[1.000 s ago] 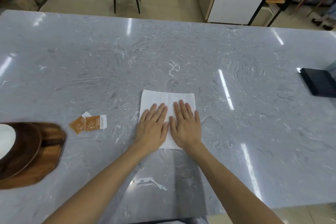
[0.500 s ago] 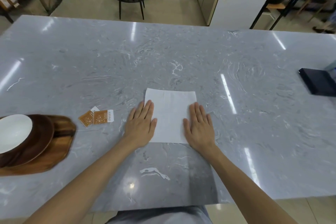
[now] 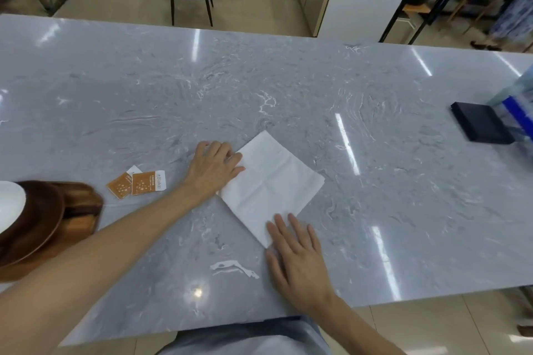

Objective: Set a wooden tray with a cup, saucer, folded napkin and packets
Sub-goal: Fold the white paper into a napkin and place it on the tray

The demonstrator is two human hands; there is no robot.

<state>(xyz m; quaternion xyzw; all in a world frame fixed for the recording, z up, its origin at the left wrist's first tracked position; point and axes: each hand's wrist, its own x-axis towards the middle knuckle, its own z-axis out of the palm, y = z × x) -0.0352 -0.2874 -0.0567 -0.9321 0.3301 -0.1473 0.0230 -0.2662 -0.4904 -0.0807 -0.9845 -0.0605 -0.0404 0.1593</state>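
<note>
- White paper napkin [image 3: 271, 184], a flat square with faint crease lines, lies turned like a diamond on the grey marble-patterned tabletop [image 3: 288, 89], one corner pointing far and one pointing near.
- Our left hand [image 3: 215, 168] lies flat on the diamond's left corner, fingers together and extended, grasping nothing.
- Our right hand [image 3: 297, 256] lies flat too, palm on the table, with only the fingertips [image 3: 281, 228] on the napkin's near corner; its fingers are slightly spread, and it grips nothing.
- We judge that the coming fold turns on the diagonal: the two pinned corners are neighbours, and the far and right corners are free. The left hand sits nearer the far corner, the right hand nearer the right corner.
- Folding left over right, or near over far, would make a triangle; which one we intend cannot be told.
- Two small orange sugar packets [image 3: 137, 184] with white ends overlap just left of the left wrist, well within that hand's reach.
- Farther left, at the picture's edge, sits the brown wooden tray [image 3: 83, 210], carrying a dark round wooden saucer [image 3: 37, 222] with something white [image 3: 8, 204] on it, cut off by the frame; we cannot tell if it is the cup.
- Napkin and packets are still off the tray, so we judge most of the setting is left to do.
- A dark blue flat box [image 3: 481, 124] rests far to the right, away from the work.
</note>
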